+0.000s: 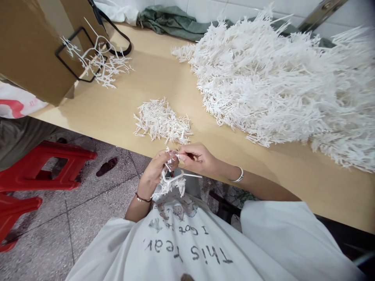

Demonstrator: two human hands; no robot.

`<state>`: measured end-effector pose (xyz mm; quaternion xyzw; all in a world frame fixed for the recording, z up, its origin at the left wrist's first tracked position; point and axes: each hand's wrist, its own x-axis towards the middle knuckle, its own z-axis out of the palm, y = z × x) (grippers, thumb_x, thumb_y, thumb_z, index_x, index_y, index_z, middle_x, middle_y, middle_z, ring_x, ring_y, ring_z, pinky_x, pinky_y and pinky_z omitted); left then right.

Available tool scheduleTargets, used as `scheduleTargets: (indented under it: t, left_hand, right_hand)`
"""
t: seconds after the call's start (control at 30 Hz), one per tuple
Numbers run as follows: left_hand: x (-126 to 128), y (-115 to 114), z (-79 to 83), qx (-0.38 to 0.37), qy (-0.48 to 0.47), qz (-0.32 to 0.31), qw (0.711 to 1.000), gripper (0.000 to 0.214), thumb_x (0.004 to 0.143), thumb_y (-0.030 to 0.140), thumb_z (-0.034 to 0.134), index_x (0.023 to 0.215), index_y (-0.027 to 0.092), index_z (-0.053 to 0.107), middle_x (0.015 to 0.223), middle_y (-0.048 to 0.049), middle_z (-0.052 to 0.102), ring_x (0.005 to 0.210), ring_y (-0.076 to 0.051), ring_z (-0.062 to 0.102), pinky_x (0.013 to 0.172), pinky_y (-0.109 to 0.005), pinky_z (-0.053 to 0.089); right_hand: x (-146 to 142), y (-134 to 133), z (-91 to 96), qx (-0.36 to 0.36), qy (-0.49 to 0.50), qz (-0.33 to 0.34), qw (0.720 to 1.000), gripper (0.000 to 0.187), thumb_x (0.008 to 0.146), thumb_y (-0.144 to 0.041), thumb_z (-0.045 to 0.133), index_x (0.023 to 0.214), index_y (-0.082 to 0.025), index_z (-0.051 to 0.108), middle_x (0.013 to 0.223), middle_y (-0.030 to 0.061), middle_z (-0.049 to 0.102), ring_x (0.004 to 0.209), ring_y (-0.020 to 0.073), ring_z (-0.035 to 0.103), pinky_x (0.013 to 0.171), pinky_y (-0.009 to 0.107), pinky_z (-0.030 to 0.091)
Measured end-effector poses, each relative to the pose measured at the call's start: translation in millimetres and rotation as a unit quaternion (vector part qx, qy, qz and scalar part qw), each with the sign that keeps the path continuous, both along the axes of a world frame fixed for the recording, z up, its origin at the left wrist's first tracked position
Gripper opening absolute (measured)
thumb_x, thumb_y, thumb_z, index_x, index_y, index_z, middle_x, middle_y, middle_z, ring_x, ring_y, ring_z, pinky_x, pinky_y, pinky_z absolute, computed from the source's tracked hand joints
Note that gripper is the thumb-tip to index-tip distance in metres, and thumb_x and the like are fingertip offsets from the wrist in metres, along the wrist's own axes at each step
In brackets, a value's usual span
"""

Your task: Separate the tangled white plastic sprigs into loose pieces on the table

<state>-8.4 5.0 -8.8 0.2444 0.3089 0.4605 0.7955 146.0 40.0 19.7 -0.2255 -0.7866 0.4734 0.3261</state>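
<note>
My left hand (158, 167) is closed around a white branched plastic piece (171, 183), whose twiggy arms hang below the fingers over my lap. Beside it, my right hand (197, 157) pinches at a thin tip of the same piece; the fingertips of both hands almost meet, and what exactly lies between the right fingers is too small to make out. Just beyond the hands, a small heap of short white bits (162, 121) lies on the table (140, 86). Another white branched piece (101, 58) rests at the upper left against a black wire frame.
A large pile of white branched pieces (272, 86) covers the table's right side. At the left stands a cardboard box (32, 47) with a black strap (124, 41). Dark green cloth (175, 21) lies along the wall. Red stools (49, 166) stand on the floor.
</note>
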Motion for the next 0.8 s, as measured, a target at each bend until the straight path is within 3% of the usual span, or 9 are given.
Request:
scheduleTargets:
  t: [0.13,0.3,0.5,0.6,0.67,0.7,0.8]
  left_hand:
    - [3.8,-1.3,9.0,-0.036,-0.055,-0.045,0.997,0.042,0.068,0.035,0.066,0.045,0.017,0.035,0.040,0.0086,0.020,0.034,-0.003,0.016,0.036,-0.019,0.018]
    - [3.9,-1.3,18.2,-0.063,-0.083,-0.059,0.993,0.044,0.070,0.031,0.063,0.043,0.018,0.030,0.038,0.0080,0.019,0.032,-0.003,0.014,0.036,-0.019,0.017]
    - [7.1,-1.7,13.0,-0.063,-0.136,-0.099,0.984,0.048,0.069,0.030,0.060,0.039,0.019,0.024,0.033,0.0080,0.014,0.029,-0.003,0.011,0.034,-0.020,0.014]
    - [6.6,-2.8,6.5,-0.094,-0.140,-0.038,0.985,0.049,0.079,0.034,0.051,0.043,0.020,0.021,0.035,0.0091,0.009,0.029,-0.004,0.005,0.033,-0.021,0.013]
    - [4.2,-1.9,3.7,-0.085,-0.158,0.039,0.983,0.047,0.081,0.037,0.048,0.047,0.020,0.021,0.038,0.0095,0.009,0.032,-0.004,0.002,0.033,-0.021,0.012]
    - [2.8,-1.0,3.7,-0.071,-0.169,0.066,0.981,0.046,0.081,0.037,0.049,0.049,0.020,0.021,0.040,0.0095,0.009,0.033,-0.005,0.002,0.033,-0.020,0.012]
    - [0.3,2.2,9.6,-0.036,-0.160,0.070,0.984,0.041,0.080,0.032,0.052,0.051,0.019,0.025,0.042,0.0086,0.013,0.035,-0.005,0.008,0.035,-0.019,0.016]
  right_hand:
    - [0.8,-5.2,3.7,-0.154,0.065,0.038,0.985,0.033,0.092,-0.034,0.046,0.064,-0.016,0.040,0.057,-0.0052,0.032,0.050,0.0051,0.028,0.046,0.020,0.023]
    - [0.2,-7.0,0.2,-0.292,0.139,0.084,0.943,0.031,0.092,-0.038,0.048,0.069,-0.017,0.043,0.056,-0.0062,0.031,0.049,0.0056,0.029,0.048,0.021,0.026]
    - [-1.3,-5.7,-2.1,-0.376,0.185,0.087,0.904,0.032,0.088,-0.036,0.056,0.066,-0.016,0.044,0.055,-0.0064,0.034,0.048,0.0052,0.029,0.048,0.021,0.025]
    - [-0.8,-5.4,-1.3,-0.410,0.208,0.077,0.885,0.032,0.088,-0.033,0.055,0.065,-0.016,0.041,0.055,-0.0073,0.030,0.048,0.0051,0.029,0.048,0.021,0.026]
    - [0.4,-5.3,1.3,-0.403,0.213,0.073,0.887,0.034,0.090,-0.034,0.050,0.064,-0.017,0.037,0.056,-0.0069,0.030,0.049,0.0062,0.032,0.051,0.022,0.031]
    - [1.3,-5.0,3.2,-0.375,0.206,0.069,0.901,0.034,0.091,-0.035,0.048,0.064,-0.017,0.037,0.057,-0.0062,0.031,0.051,0.0069,0.035,0.053,0.023,0.033]
    - [4.6,-1.1,8.9,-0.191,0.103,0.038,0.975,0.029,0.093,-0.034,0.046,0.071,-0.016,0.048,0.062,-0.0028,0.042,0.057,0.0080,0.040,0.055,0.024,0.033]
